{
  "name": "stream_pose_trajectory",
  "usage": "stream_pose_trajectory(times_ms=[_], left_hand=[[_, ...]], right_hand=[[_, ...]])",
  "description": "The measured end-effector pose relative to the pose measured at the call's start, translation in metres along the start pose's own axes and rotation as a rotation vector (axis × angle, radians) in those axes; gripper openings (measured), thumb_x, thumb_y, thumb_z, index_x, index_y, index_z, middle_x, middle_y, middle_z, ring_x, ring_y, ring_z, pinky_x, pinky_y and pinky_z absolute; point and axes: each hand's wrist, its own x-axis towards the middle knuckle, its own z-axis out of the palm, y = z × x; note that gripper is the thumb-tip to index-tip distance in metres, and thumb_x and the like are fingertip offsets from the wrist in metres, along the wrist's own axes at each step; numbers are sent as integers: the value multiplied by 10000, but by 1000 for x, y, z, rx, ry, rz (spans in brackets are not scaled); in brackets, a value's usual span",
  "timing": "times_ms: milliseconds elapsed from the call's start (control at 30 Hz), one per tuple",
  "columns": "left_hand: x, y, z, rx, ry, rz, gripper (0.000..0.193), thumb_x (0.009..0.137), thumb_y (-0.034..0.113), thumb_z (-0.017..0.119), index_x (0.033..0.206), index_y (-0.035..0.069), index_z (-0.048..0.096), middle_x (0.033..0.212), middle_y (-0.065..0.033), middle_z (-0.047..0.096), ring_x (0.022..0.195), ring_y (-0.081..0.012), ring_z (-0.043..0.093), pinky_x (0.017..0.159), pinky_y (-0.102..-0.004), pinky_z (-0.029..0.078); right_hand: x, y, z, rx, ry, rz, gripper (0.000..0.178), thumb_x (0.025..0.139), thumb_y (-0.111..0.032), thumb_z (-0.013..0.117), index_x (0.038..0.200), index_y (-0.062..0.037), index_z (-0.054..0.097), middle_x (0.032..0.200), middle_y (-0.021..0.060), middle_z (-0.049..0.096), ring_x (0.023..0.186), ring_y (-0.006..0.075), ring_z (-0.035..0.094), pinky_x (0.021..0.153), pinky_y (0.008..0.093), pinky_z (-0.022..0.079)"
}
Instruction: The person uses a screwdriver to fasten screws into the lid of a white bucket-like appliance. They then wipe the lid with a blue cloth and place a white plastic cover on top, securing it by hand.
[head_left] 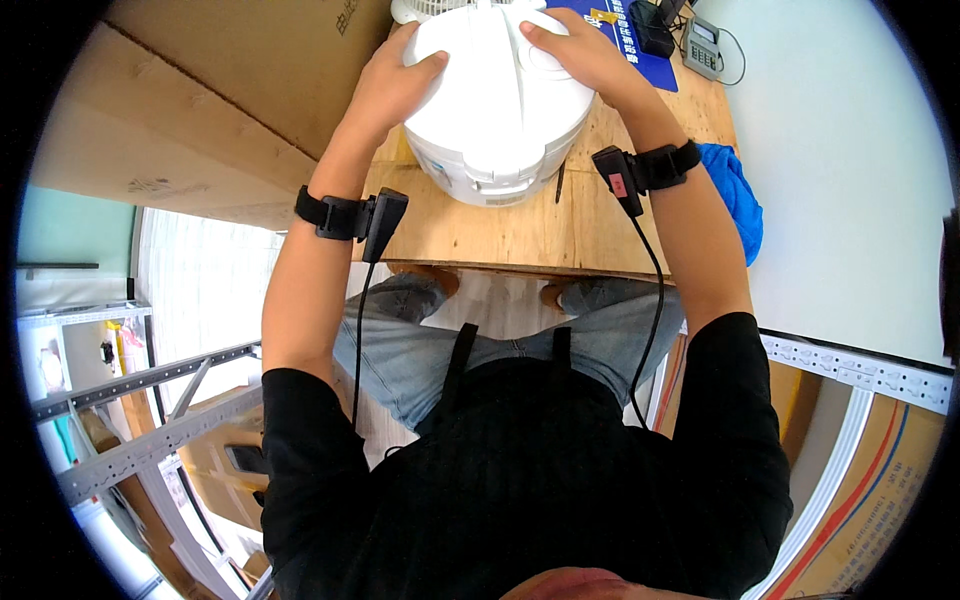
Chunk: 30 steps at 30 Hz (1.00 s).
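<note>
A white rice cooker (490, 110) with a rounded lid stands on the wooden table (500, 235), its front latch facing me. My left hand (393, 82) lies against its left side, with the thumb on top of the lid. On the right, my right hand (582, 58) grips the other side in the same way, its thumb also on the lid. The fingers of both hands reach down the far sides and are partly hidden. Just behind the cooker, a white slatted basket-like piece (440, 8) shows in part.
Large cardboard boxes (170, 110) stand at the left. A blue mat (640, 50), a black device (652, 28) and a grey keypad terminal (703, 48) lie at the back right. Blue plastic (735, 195) hangs by the table's right edge. A thin dark stick (559, 183) lies beside the cooker.
</note>
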Motion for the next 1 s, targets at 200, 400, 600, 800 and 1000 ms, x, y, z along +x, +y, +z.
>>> stream_pose_trajectory(times_ms=[200, 400, 600, 800, 1000], left_hand=[[-6, -1, 3, 46, 3, 68, 667, 899, 317, 625, 1443, -4, 414, 1346, -274, 537, 1157, -353, 602, 994, -388, 456], [-4, 0, -1, 78, -23, 52, 631, 909, 292, 621, 1442, 12, 430, 1316, -255, 567, 1098, -315, 625, 947, -373, 472], [-2, 1, 0, 14, -45, 37, 628, 903, 311, 612, 1422, 1, 440, 1315, -271, 559, 1148, -352, 596, 980, -385, 455], [3, 13, -5, 395, -55, 221, 615, 909, 315, 561, 1404, -27, 434, 1399, -291, 463, 1266, -437, 482, 1073, -431, 384], [2, -2, -5, 553, -101, 445, 620, 928, 324, 547, 1414, -39, 422, 1502, -268, 344, 1380, -416, 345, 1144, -437, 290]], right_hand=[[3, 21, 9, -12, 47, -80, 526, 955, -358, 561, 1373, -42, 513, 1269, 229, 611, 1109, 333, 635, 962, 385, 479], [2, 1, 0, 6, -20, 45, 533, 932, -298, 592, 1360, 1, 480, 1260, 243, 593, 1163, 341, 584, 984, 400, 457], [14, 26, 8, -125, 22, -47, 510, 942, -309, 545, 1358, -19, 494, 1247, 265, 605, 1101, 343, 634, 928, 381, 487], [20, -7, -8, -314, -160, 19, 576, 965, -382, 462, 1357, 37, 416, 1256, 239, 574, 1074, 326, 619, 976, 373, 428], [39, -25, 1, -360, -239, 158, 612, 953, -392, 394, 1361, 62, 440, 1371, 278, 489, 1193, 372, 562, 1008, 406, 416]])
